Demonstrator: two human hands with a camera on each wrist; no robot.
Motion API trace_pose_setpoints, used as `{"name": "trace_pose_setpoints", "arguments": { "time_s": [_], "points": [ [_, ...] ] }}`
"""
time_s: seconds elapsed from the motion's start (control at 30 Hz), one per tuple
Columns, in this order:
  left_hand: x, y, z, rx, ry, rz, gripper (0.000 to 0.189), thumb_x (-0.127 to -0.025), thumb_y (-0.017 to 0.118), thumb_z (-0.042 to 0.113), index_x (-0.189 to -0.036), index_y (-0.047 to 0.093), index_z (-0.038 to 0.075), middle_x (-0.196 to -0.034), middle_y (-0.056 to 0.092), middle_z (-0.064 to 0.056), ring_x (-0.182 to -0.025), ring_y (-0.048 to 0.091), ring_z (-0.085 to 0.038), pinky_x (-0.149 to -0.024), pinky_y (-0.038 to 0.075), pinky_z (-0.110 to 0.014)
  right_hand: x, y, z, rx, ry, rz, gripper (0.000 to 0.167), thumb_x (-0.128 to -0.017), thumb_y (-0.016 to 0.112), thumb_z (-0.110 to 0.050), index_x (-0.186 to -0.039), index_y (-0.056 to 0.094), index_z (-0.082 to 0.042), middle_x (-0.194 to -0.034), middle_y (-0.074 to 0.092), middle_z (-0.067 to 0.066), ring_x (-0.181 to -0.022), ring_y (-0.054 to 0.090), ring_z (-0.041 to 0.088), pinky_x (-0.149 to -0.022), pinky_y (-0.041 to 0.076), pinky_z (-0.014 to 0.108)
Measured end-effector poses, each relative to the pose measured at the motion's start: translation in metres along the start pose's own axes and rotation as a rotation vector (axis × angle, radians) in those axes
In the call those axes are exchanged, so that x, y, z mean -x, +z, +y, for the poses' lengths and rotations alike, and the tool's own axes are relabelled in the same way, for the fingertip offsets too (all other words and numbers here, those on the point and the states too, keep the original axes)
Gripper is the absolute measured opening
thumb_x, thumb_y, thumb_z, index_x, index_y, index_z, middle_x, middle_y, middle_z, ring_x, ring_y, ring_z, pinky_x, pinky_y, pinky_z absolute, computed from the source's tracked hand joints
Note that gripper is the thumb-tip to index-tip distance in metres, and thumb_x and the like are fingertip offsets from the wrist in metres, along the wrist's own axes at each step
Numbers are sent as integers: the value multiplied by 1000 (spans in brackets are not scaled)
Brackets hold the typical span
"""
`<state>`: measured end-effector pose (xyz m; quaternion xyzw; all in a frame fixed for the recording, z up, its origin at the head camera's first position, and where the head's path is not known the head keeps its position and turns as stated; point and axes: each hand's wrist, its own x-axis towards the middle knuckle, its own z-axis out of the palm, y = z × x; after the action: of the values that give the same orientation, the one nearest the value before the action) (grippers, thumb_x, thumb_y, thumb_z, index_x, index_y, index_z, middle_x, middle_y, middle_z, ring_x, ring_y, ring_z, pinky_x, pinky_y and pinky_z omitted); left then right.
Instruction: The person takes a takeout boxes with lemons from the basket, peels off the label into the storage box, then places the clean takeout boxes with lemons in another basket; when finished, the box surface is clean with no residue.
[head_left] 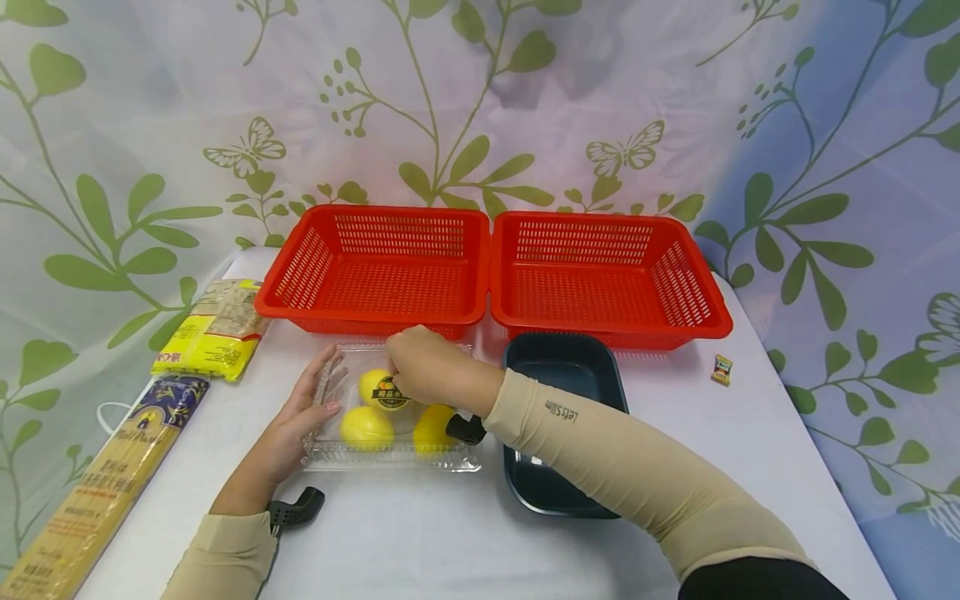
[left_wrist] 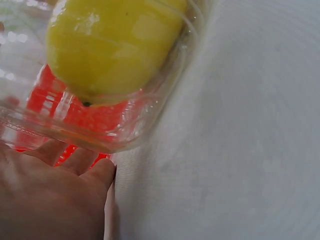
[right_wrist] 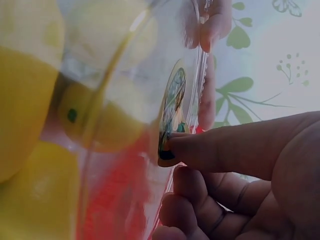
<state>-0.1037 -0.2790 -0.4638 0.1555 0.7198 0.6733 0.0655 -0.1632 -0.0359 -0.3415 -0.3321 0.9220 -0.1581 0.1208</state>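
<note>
A clear plastic box (head_left: 352, 460) with yellow lemons (head_left: 367, 427) inside lies on the white cloth; one lemon (left_wrist: 115, 45) shows large in the left wrist view. My left hand (head_left: 294, 429) rests along the box's left side, its fingers mostly straight and the thumb over the lid. At the far side, my right hand (head_left: 435, 371) pinches the box's edge. In the right wrist view its thumb (right_wrist: 225, 150) presses the dark oval sticker (right_wrist: 172, 112), with the other fingers curled below. Fingers of the left hand (right_wrist: 207, 100) show beyond the lid there.
Two red baskets (head_left: 375, 321) (head_left: 611, 329) stand side by side at the back. A dark blue tray (head_left: 555, 500) sits right of the box, partly under my right forearm. Spaghetti (head_left: 105, 492) and a yellow food bag (head_left: 210, 329) lie left; a small packet (head_left: 722, 370) lies right.
</note>
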Motion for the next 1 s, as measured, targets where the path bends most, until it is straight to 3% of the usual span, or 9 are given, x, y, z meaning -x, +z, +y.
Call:
{"name": "trace_pose_setpoints", "arguments": {
  "time_s": [0.07,0.13,0.2,0.3,0.5,0.73,0.83,1.0],
  "points": [
    [0,0,0,-1,-1,-1,76,-106,46,2,-171,10,21,-175,4,-8,-159,2,-35,-123,16,-31,1,0,0,10,-12,5,7,-98,72,-6,-92,71,-8,-86,63,-1,-85,58,15,-72,50,21],
    [0,0,0,0,-1,0,76,-106,46,2,-171,10,21,-175,4,-9,-159,2,-35,-126,11,-41,1,-1,0,23,-24,11,7,-98,72,-5,-91,71,-8,-86,62,-1,-86,57,15,-74,49,21],
    [0,0,0,-2,-3,1,76,-106,46,2,-171,10,20,-175,5,-8,-159,2,-35,-126,9,-44,2,-1,0,31,-36,14,8,-97,71,-4,-90,71,-8,-86,62,0,-86,56,16,-76,48,22],
    [0,0,1,-3,-8,5,76,-106,46,3,-171,10,21,-175,6,-7,-159,2,-35,-121,-2,-67,3,-1,-1,7,-47,10,11,-96,70,-2,-87,70,-9,-86,62,0,-85,56,15,-74,48,21],
    [1,0,1,-12,-16,10,75,-107,46,4,-171,13,27,-175,6,-5,-159,0,-32,-120,-3,-67,11,-3,-1,-82,-88,-19,11,-98,74,-7,-88,70,-10,-83,64,-3,-81,58,13,-67,49,19],
    [0,1,1,-16,-25,14,75,-107,47,6,-171,14,28,-175,6,-5,-159,-1,-31,-120,-3,-68,42,-15,2,-219,-213,-36,16,-96,80,-12,-87,67,-17,-77,63,-7,-75,58,11,-68,50,21],
    [0,2,2,-21,-32,20,75,-107,48,7,-171,14,28,-175,7,-4,-159,-1,-30,-120,-3,-68,57,-26,10,-317,-248,-40,16,-96,81,-11,-88,67,-16,-77,64,-7,-74,59,12,-70,53,23],
    [1,2,3,-36,-39,27,75,-107,47,6,-170,15,29,-175,8,-1,-159,0,-28,-120,-4,-68,78,-43,36,-447,-223,-31,14,-95,82,-12,-91,69,-15,-84,68,-5,-77,63,15,-73,58,28]
  ]
}}
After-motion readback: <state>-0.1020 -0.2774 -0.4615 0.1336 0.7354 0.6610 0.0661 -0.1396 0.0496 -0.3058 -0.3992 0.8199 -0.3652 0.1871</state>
